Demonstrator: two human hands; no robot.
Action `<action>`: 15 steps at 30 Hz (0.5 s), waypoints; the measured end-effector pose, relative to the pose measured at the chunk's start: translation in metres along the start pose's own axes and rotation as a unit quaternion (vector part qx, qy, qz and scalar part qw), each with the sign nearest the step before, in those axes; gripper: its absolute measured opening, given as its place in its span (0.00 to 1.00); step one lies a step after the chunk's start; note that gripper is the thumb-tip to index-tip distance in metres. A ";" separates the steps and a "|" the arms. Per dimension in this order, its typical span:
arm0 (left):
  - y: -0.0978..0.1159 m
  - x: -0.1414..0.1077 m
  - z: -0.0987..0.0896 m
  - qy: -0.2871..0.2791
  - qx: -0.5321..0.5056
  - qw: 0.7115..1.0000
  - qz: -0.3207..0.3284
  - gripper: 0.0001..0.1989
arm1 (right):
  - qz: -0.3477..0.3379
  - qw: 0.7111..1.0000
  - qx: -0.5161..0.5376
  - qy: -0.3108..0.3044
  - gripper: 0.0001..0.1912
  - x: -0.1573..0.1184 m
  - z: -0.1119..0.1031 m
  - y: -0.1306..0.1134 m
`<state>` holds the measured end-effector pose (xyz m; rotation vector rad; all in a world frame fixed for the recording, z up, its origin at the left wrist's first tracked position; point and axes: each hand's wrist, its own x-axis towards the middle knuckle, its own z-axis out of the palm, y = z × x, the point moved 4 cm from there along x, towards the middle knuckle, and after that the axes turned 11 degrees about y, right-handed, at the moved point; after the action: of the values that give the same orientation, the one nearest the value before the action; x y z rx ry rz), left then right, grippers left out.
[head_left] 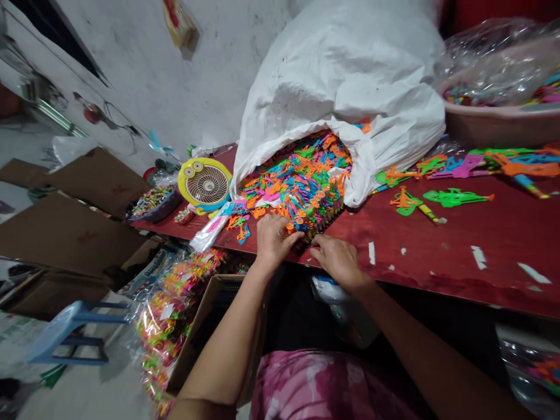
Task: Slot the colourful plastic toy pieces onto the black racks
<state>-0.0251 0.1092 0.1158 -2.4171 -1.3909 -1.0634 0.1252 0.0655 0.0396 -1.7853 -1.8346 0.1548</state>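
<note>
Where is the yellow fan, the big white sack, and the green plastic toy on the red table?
Yellow fan (206,185): head view, on its round grille.
White sack (336,76): head view, on its bulging top.
Green plastic toy (455,198): head view, on its middle.

light: soft, even | shadows: faint | edges: bowed | left hand (273,242): sharp

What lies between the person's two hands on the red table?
In the head view, a tight row of stacked plastic pieces lies between the left hand and the right hand.
</note>
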 end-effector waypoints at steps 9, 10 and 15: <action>0.015 -0.071 -0.010 0.248 -0.073 0.959 -0.120 0.09 | -0.008 1.000 0.002 0.029 0.11 0.002 0.001 0.002; 0.014 -0.080 -0.003 0.236 -0.088 0.958 -0.140 0.07 | -0.012 0.999 0.000 0.036 0.12 0.001 0.002 0.002; -0.018 -0.088 0.033 0.219 -0.131 0.939 -0.231 0.19 | -0.029 0.997 -0.014 0.073 0.12 0.001 0.006 -0.003</action>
<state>-0.0509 0.0729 0.0306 -1.8464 -1.7706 -1.8667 0.1202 0.0677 0.0360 -1.7140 -1.7893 -0.0238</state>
